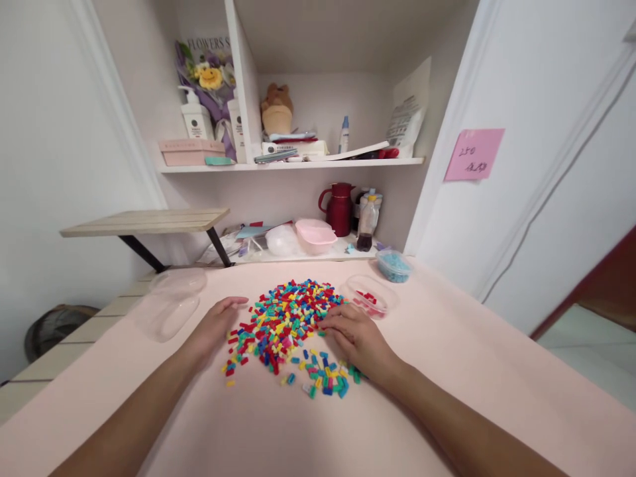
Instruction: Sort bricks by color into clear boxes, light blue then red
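A heap of small colourful plastic bricks [293,311] lies on the pink tabletop, in red, yellow, blue, green and white. Beside its left edge rests my left hand [216,326], fingers stretched out and holding nothing visible. My right hand [358,338] reaches over the heap's right edge, its fingers extended and touching the bricks. The palm side of that hand is hidden. A smaller scatter of bricks [325,376] lies nearer to me, partly under the right wrist. Just beyond the right hand, a clear plastic tub [390,298] contains several red bricks [366,300].
A lidded tub of light-blue pieces [394,266] stands at the back right. Clear plastic lids or trays [173,317] lie on the left. Behind are a pink bowl [317,235], a dark red jug [340,209], a bottle [366,225] and a small raised wooden shelf [144,222].
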`<action>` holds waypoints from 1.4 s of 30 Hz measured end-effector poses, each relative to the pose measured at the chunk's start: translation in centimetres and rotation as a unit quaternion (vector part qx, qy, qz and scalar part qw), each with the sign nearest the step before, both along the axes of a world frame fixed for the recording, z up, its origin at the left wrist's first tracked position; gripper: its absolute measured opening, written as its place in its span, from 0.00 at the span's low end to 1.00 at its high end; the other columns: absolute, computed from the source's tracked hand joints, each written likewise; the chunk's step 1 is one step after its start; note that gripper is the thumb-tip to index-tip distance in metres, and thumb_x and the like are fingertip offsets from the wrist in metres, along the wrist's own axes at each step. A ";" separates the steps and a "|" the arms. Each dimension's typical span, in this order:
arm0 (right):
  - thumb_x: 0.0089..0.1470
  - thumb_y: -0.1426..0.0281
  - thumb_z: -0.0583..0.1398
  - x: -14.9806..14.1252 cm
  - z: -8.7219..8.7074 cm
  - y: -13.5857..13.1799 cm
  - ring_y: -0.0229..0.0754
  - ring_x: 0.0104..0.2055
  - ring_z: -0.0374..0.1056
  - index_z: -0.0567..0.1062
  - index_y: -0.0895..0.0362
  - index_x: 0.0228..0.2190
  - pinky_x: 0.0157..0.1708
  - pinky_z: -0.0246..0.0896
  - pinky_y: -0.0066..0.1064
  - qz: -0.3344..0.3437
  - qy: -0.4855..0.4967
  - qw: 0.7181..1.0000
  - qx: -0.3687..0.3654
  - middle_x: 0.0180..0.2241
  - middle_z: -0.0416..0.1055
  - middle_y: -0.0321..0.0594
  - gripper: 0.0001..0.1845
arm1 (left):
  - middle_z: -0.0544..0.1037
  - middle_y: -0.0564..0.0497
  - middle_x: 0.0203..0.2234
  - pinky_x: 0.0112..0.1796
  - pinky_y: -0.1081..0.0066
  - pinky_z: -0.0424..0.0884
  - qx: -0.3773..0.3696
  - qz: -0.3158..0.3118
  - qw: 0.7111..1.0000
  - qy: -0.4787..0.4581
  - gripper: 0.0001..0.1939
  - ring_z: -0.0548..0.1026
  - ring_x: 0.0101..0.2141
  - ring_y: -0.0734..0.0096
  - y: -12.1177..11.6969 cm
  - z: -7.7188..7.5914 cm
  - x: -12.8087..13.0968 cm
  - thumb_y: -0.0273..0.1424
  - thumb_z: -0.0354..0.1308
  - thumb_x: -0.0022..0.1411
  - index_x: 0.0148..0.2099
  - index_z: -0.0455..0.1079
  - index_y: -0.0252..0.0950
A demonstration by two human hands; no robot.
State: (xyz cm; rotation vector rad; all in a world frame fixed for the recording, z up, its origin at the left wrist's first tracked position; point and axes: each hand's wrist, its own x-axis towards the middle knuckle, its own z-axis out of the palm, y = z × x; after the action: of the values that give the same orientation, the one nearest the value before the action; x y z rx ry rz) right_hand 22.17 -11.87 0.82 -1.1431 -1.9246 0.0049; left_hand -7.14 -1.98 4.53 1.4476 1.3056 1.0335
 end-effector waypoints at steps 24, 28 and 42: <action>0.61 0.74 0.55 -0.1 1.0 -0.3 0.44 0.41 0.69 0.79 0.52 0.38 0.43 0.62 0.39 0.007 0.024 1.000 -0.013 0.37 0.77 0.41 0.12 | 0.69 0.45 0.58 0.62 0.53 0.53 0.151 0.119 0.962 0.192 0.20 0.62 0.61 0.57 -2.2 -3.0 9.6 0.40 0.45 0.65 0.53 0.70 0.42; 0.63 0.70 0.55 0.0 1.4 -0.5 0.44 0.44 0.69 0.78 0.51 0.42 0.46 0.62 0.40 0.025 0.007 1.000 -0.013 0.42 0.76 0.42 0.11 | 0.71 0.47 0.57 0.62 0.56 0.55 0.141 0.021 0.986 0.091 0.24 0.63 0.61 0.60 -2.1 -2.5 9.7 0.45 0.41 0.67 0.53 0.72 0.42; 0.64 0.54 0.53 -4.0 3.0 -2.6 0.55 0.69 0.42 0.63 0.41 0.60 0.65 0.32 0.55 0.150 -0.214 0.951 -0.166 0.62 0.62 0.33 0.25 | 0.80 0.48 0.31 0.41 0.67 0.70 0.196 0.120 0.973 -0.010 0.22 0.77 0.32 0.66 -0.4 -1.6 5.5 0.45 0.44 0.66 0.36 0.73 0.36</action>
State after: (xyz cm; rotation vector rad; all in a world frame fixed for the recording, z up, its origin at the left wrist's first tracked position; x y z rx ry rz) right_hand 18.20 -14.43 3.83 -1.1162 -2.5466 0.2766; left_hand -1.64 -2.38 2.95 1.5847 1.3349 1.5316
